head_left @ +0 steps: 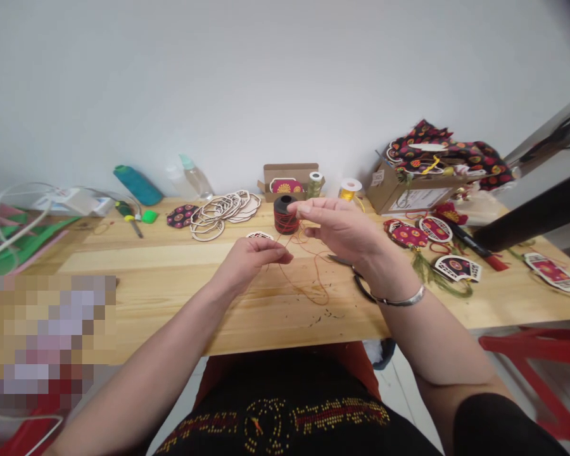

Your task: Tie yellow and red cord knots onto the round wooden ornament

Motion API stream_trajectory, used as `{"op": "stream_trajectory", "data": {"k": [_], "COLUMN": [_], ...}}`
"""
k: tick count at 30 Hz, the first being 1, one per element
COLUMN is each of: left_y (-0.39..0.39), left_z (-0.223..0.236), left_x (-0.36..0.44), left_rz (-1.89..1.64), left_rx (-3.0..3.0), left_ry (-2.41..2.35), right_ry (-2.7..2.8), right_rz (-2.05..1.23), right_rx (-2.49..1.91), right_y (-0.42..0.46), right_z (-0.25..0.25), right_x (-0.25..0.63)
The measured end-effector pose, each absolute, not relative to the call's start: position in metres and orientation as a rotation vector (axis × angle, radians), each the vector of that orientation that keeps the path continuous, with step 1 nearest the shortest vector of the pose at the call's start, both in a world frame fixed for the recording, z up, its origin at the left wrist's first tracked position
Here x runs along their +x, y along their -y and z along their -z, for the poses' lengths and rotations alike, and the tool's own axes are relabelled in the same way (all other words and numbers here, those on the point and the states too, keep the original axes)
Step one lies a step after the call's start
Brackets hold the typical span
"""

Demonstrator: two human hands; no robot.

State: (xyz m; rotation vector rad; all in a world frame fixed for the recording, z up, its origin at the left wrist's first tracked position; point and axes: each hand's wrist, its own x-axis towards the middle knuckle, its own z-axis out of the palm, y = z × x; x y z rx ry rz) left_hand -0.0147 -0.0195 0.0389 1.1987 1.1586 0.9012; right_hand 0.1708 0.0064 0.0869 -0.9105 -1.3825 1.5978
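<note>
The left hand [249,263] and right hand [337,231] had their fingertips pinched closed, apparently on fine red thread [308,282] looping slackly over the pine table [123,256] from a black-topped spool [285,215] just beyond them. Finished-looking fabric-faced ornaments [406,234] lay right; bare wooden cut-outs [221,212] lay far left.

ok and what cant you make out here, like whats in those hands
All from the head view:
Whether the left hand grips the red thread: its fingers cover that spot.
The full shape of the dark-handled tool: the right hand and wrist cover part of it.
Whatever lies at lower left: a pixelated patch blurs it.
</note>
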Motion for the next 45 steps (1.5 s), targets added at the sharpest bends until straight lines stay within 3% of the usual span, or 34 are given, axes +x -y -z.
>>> {"op": "stream_trajectory", "data": {"k": [14,24,36,45], "left_y": [0.012,0.017,0.031,0.036], "left_z": [-0.030,-0.026,-0.027,-0.022], "left_x": [-0.018,-0.018,-0.009,-0.015], "left_rz": [-0.843,-0.712,-0.598,-0.597], "left_rx": [0.988,1.163,1.163,1.181], "left_ry": [-1.081,-1.040,-0.942,-0.983], "right_ry": [1.437,1.348,1.179,1.139], "right_rz": [-1.319,-0.987,-1.389,-1.298], "right_rx": [-0.971,-1.022,-0.839,-0.770], "right_y": [-0.019,-0.026,-0.018,-0.019], "right_z": [-0.097,-0.088,-0.085,-0.093], "right_x": [0.185,0.184,0.174,0.183]}}
